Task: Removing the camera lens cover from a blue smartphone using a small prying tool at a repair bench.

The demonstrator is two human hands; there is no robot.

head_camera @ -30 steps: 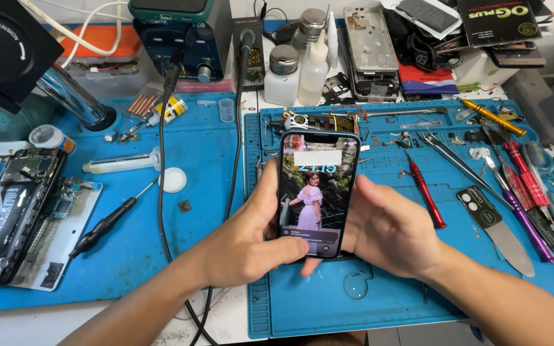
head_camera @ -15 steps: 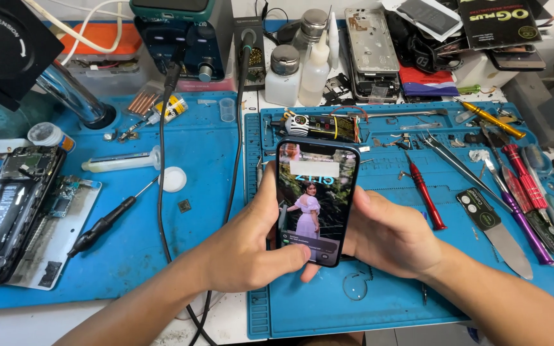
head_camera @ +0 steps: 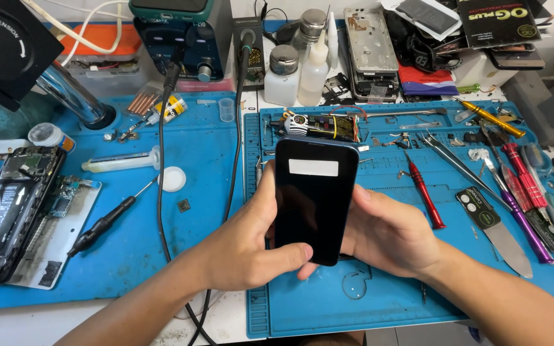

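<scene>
A black smartphone (head_camera: 314,198) stands upright in both hands over the blue work mat (head_camera: 386,307). Its screen is dark, with a white sticker strip near the top. My left hand (head_camera: 248,247) grips the phone's left edge and its thumb lies across the lower screen. My right hand (head_camera: 386,234) cups the phone's right edge from behind. Just beyond the phone's top edge lies a small circuit board (head_camera: 322,125) with wires.
A red screwdriver (head_camera: 426,192), tweezers (head_camera: 460,166), a metal spatula (head_camera: 495,234) and more drivers lie on the right of the mat. A black screwdriver (head_camera: 107,221), an opened phone (head_camera: 11,211) and a syringe (head_camera: 120,160) lie left. Bottles (head_camera: 283,77), cables and a soldering station (head_camera: 181,38) stand behind.
The phone's screen, lit with a picture of a person before, has gone dark. The phone sits slightly lower in my hands; both hands keep their grip.
</scene>
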